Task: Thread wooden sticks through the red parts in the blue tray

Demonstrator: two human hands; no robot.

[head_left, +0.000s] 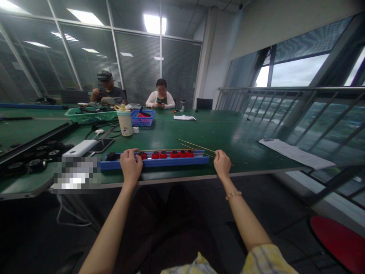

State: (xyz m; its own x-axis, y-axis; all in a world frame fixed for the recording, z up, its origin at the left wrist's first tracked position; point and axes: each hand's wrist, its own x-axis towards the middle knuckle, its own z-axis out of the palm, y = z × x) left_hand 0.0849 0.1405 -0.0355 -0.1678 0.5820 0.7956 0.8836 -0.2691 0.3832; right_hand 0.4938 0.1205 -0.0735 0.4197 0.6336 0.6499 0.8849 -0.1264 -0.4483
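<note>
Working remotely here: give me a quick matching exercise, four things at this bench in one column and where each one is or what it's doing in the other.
Things:
1. left hand
2. right hand
3. green mesh basket
4. loose paper sheets

Places and states:
A. at the right end of the green bench
B. pinching thin tan rods
C. curled over the blue tray near its red blocks
D. at the far left, beside a blue basket

Pairs: 1-C, 2-B, 3-D, 4-A
</note>
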